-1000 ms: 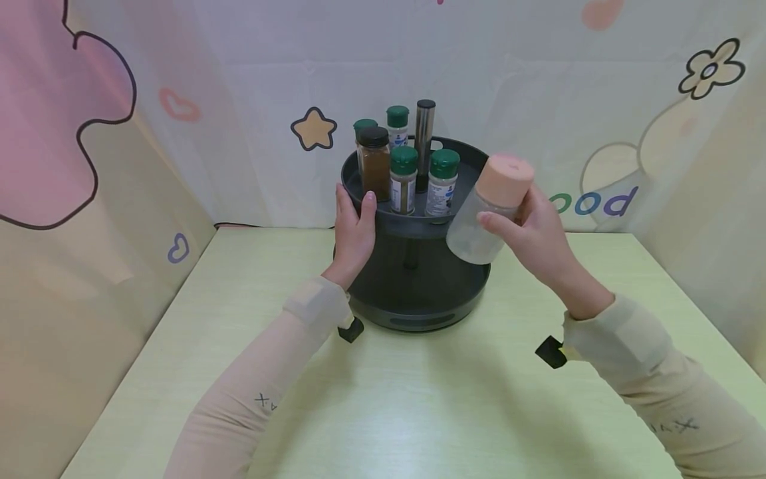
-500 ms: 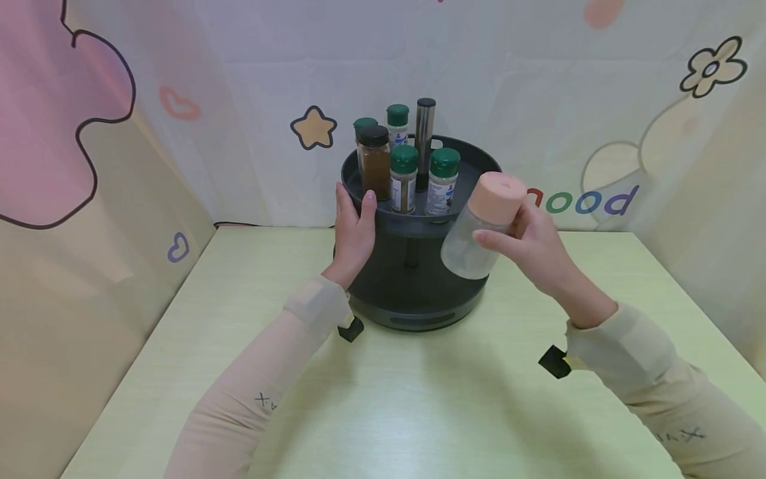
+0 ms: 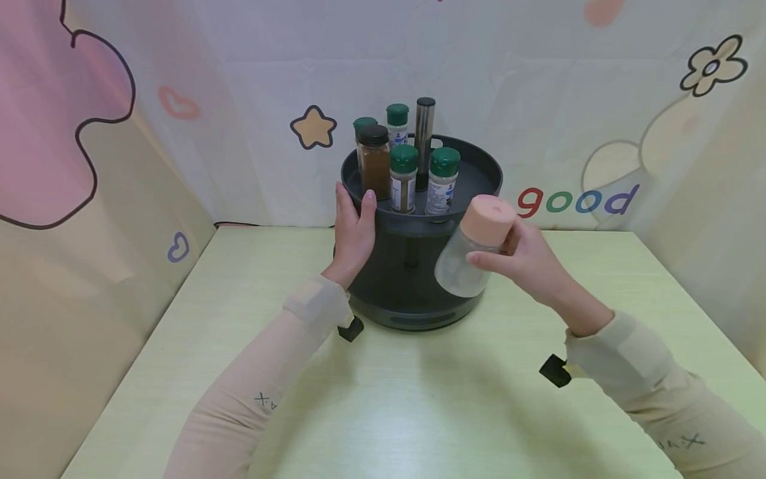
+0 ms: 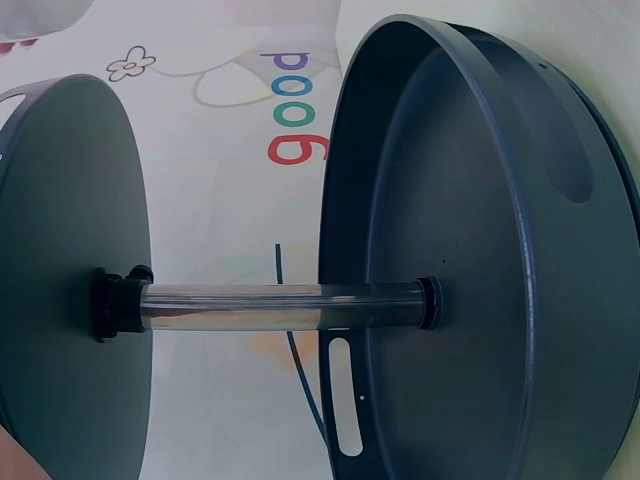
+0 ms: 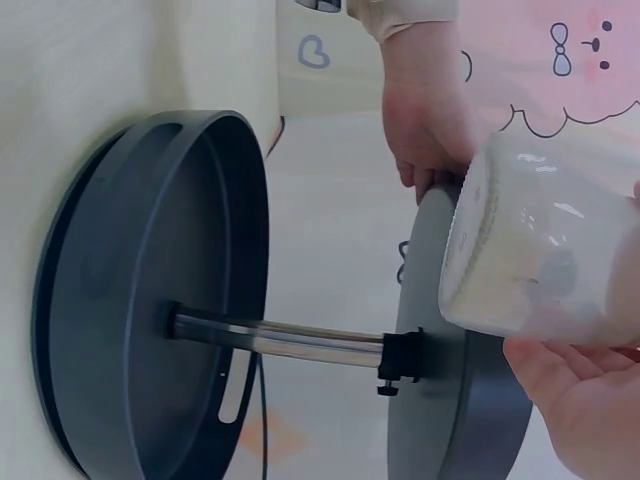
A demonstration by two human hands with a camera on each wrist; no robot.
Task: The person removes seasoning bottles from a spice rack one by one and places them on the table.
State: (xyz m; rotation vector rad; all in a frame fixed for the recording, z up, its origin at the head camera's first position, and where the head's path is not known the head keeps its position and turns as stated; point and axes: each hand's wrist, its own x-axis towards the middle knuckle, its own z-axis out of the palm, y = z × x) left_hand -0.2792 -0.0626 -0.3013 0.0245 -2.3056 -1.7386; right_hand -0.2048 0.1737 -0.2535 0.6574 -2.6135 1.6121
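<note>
A dark two-tier turntable rack (image 3: 419,318) stands on the table, its tiers joined by a metal post (image 4: 280,306). At the upper tier's left rim, my left hand (image 3: 354,233) rests with fingers along the outside and thumb up by the rim. My right hand (image 3: 532,259) grips a translucent jar (image 3: 461,269) with a pink lid (image 3: 489,219). Tilted, the jar overlaps the rack's right front in the head view. Its base faces the gap between the tiers in the right wrist view. The lower tier (image 4: 450,200) holds nothing in the left wrist view.
The upper tier carries several green-capped spice jars (image 3: 443,183), a brown spice jar with a black lid (image 3: 375,166) and a slim steel cylinder (image 3: 424,126). Behind the table (image 3: 383,399) hangs a printed curtain (image 3: 269,80). A dark cord (image 3: 236,225) lies along the back edge.
My right hand has lowered the jar from beside the upper tier's rim to in front of the gap above the lower tier, moving slightly left. My left hand has stayed put.
</note>
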